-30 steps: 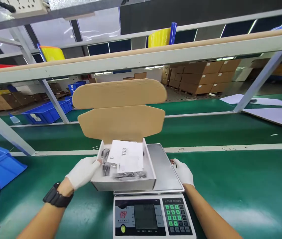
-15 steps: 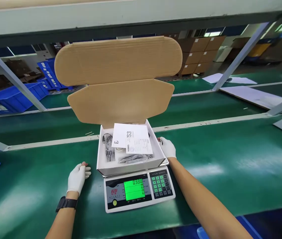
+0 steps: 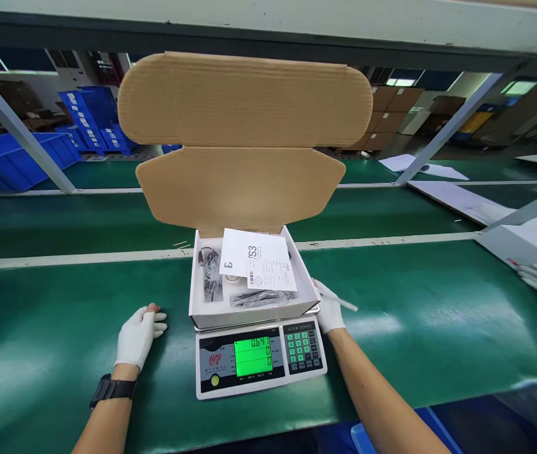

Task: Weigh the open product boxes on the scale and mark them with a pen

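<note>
The open box (image 3: 249, 280) sits on the scale (image 3: 259, 353) in the middle of the green table (image 3: 60, 353), lid standing up, papers (image 3: 259, 265) and bagged cables inside (display lit green). The left hand (image 3: 138, 334) lies flat on the table left of the scale, fingers loose and holding nothing. The right hand (image 3: 329, 309) touches the box's right side, pinching a thin white strip (image 3: 344, 302).

This is a factory packing line inside a warehouse. A long green conveyor belt (image 3: 438, 302) runs across the view under a metal-framed shelf (image 3: 268, 25), with a digital weighing scale (image 3: 259, 359) set on it. Stacked blue plastic crates (image 3: 88, 120) stand at ten o'clock and stacked cardboard cartons (image 3: 391, 107) at one o'clock.
</note>
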### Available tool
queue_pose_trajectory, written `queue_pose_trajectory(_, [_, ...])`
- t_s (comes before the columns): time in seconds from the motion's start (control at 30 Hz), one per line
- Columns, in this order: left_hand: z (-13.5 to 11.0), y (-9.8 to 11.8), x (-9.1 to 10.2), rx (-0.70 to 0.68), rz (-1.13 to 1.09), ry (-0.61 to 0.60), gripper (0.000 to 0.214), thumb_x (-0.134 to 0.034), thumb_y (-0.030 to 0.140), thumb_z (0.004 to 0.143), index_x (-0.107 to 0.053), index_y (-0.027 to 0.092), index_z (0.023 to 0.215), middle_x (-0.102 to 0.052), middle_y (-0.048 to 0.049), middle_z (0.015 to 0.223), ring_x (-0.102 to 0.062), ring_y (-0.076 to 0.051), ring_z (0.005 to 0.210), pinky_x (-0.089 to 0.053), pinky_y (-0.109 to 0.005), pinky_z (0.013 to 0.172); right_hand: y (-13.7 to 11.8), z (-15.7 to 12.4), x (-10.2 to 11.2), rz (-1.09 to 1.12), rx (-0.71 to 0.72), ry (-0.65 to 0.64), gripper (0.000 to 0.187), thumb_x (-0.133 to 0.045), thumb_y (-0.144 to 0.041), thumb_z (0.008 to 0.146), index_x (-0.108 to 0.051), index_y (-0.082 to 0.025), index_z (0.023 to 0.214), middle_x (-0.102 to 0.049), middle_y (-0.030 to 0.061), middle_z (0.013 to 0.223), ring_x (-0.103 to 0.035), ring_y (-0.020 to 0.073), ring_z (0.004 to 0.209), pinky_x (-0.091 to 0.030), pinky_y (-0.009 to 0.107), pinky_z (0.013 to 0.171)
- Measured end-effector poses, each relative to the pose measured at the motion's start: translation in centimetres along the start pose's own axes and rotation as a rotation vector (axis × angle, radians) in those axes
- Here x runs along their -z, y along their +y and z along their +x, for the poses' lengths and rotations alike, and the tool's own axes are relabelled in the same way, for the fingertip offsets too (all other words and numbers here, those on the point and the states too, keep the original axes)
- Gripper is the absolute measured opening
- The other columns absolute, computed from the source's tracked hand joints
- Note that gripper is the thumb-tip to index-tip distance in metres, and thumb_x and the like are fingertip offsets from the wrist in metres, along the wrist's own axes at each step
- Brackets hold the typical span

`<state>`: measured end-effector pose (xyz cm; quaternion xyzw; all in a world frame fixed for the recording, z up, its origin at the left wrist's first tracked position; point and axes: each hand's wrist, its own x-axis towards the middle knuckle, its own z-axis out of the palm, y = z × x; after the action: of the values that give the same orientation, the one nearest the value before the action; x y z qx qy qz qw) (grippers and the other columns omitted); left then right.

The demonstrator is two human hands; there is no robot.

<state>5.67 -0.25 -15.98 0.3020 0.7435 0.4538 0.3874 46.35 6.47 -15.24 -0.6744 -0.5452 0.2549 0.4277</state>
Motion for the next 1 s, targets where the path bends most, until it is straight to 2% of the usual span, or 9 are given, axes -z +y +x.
queue_pose_trajectory(0.17, [0.8,0.3,0.7,0.009,-0.019,0.025,0.038,-0.049,0.047,0.078,-0.057,0.012,0.091,-0.068,-0.0110,0.076,-0.065,-0.019,0.057,-0.054,-0.029,0.051,-4.0,2.1,3.1,0.106,0.038,0.083,0.043,-0.047,-0.053,0.079,-0.064,-0.013,0.079,-0.055,0.0026,0.061,-0.051,0.0161,0.059,-0.041,0.027,0.056])
queue_pose_trajectory(0.3, [2.1,0.4,1.5,0.031,-0.074,0.048,0.039,-0.049,0.047,0.078,-0.057,0.011,0.093,-0.069,-0.0116,0.079,-0.065,-0.018,0.057,-0.053,-0.028,0.051,-10.9,3.7,4.9,0.180,0.295,0.255,0.029,-0.053,-0.045,0.078,-0.058,-0.016,0.076,-0.050,-0.0017,0.058,-0.047,0.0125,0.054,-0.039,0.025,0.054])
queue_pose_trajectory(0.37, [2.5,1.4,1.6,0.061,-0.118,0.039,0.042,-0.050,0.049,0.078,-0.058,0.011,0.094,-0.069,-0.0124,0.080,-0.065,-0.018,0.058,-0.053,-0.028,0.052,-14.8,3.8,4.8,0.181,0.461,0.258,0.027,-0.053,-0.043,0.081,-0.057,-0.017,0.075,-0.053,-0.0012,0.061,-0.050,0.0128,0.056,-0.040,0.025,0.056])
queue_pose_trajectory(0.43, [2.5,3.4,1.5,0.040,-0.172,-0.001,0.048,-0.051,0.052,0.077,-0.058,0.010,0.097,-0.069,-0.0133,0.083,-0.065,-0.018,0.061,-0.052,-0.027,0.054,-18.5,3.4,3.8,0.112,0.624,0.131,0.028,-0.052,-0.043,0.083,-0.058,-0.018,0.074,-0.056,0.0002,0.064,-0.053,0.0136,0.058,-0.042,0.026,0.057])
queue_pose_trajectory(0.57, [1.6,9.7,-0.1,-0.162,-0.267,-0.151,0.061,-0.048,0.062,0.076,-0.057,0.009,0.104,-0.068,-0.0148,0.092,-0.065,-0.020,0.072,-0.052,-0.031,0.065,-24.6,3.0,-0.2,-0.165,0.889,-0.277,0.029,-0.050,-0.043,0.084,-0.062,-0.019,0.072,-0.061,0.0005,0.065,-0.056,0.0146,0.061,-0.043,0.026,0.060])
queue_pose_trajectory(0.63, [1.2,12.8,-1.4,-0.259,-0.305,-0.233,0.062,-0.045,0.064,0.077,-0.056,0.010,0.107,-0.067,-0.0153,0.098,-0.065,-0.020,0.079,-0.051,-0.033,0.073,-26.5,3.2,-2.7,-0.231,0.992,-0.315,0.028,-0.049,-0.042,0.085,-0.064,-0.020,0.076,-0.062,0.0003,0.068,-0.057,0.0147,0.065,-0.044,0.026,0.065])
queue_pose_trajectory(0.73, [1.1,16.1,-3.5,-0.349,-0.344,-0.308,0.061,-0.045,0.065,0.077,-0.053,0.012,0.106,-0.064,-0.0163,0.104,-0.064,-0.020,0.085,-0.050,-0.035,0.079,-27.5,3.9,-5.8,-0.299,1.120,-0.295,0.026,-0.049,-0.041,0.086,-0.065,-0.020,0.085,-0.064,0.0017,0.076,-0.058,0.0149,0.071,-0.042,0.025,0.068])
queue_pose_trajectory(0.87, [1.7,18.0,-5.7,-0.339,-0.406,-0.342,0.062,-0.050,0.067,0.074,-0.054,0.011,0.101,-0.064,-0.0162,0.101,-0.064,-0.020,0.081,-0.049,-0.032,0.074,-26.1,4.4,-8.1,-0.467,1.244,-0.401,0.021,-0.049,-0.034,0.087,-0.063,-0.020,0.079,-0.064,0.0015,0.076,-0.057,0.0141,0.070,-0.040,0.025,0.066])
queue_pose_trajectory(1.0, [2.8,17.9,-7.2,-0.339,-0.427,-0.308,0.059,-0.050,0.069,0.072,-0.059,0.012,0.083,-0.067,-0.0149,0.088,-0.064,-0.021,0.075,-0.048,-0.028,0.065,-24.7,4.2,-8.9,-0.542,1.207,-0.228,0.018,-0.050,-0.028,0.085,-0.056,-0.019,0.071,-0.062,0.0022,0.072,-0.055,0.0158,0.067,-0.038,0.026,0.066])
